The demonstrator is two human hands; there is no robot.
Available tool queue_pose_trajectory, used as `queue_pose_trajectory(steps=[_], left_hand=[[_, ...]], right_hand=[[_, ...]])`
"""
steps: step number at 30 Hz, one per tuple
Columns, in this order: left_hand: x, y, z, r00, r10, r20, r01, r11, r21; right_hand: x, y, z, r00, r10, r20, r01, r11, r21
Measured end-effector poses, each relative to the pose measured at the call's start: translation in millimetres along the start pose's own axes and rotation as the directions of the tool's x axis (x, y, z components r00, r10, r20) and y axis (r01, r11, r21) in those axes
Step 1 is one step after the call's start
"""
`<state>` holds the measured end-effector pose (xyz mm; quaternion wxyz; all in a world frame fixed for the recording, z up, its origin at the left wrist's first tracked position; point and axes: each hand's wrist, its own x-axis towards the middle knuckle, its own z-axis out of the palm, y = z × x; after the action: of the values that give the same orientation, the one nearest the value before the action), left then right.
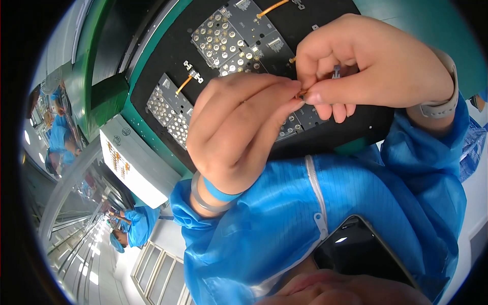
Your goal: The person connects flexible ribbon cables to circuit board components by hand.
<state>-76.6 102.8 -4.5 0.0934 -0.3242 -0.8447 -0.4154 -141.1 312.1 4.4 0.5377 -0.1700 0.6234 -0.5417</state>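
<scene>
My left hand and my right hand meet fingertip to fingertip above a black mat. Both pinch a tiny orange and dark piece, which looks like part of a flex cable; the fingers hide most of it. A small silver connector shows in the gap between my right thumb and fingers. Under the hands lie dark circuit boards dotted with round metal contacts. A smaller board rests to the left, with an orange flex cable ending in a silver connector.
Another orange flex cable sticks out from the far boards. On the left stands a white box with several small orange pieces on top, beside a green frame. A dark phone is near my blue jacket. Other people work farther left.
</scene>
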Motion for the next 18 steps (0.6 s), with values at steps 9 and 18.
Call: queue_pose_trajectory(steps=[9, 18], left_hand=[[-11.0, 17.5, 12.2, 0.977, 0.091, 0.194, -0.154, 0.928, 0.339], [-29.1, 43.9, 11.4, 0.927, -0.140, 0.347, -0.018, 0.909, 0.415]], right_hand=[[-24.5, -3.0, 19.0, 0.990, 0.067, -0.126, -0.070, 0.997, -0.023], [-18.5, 24.2, 23.3, 0.963, 0.082, -0.258, -0.129, 0.978, -0.167]])
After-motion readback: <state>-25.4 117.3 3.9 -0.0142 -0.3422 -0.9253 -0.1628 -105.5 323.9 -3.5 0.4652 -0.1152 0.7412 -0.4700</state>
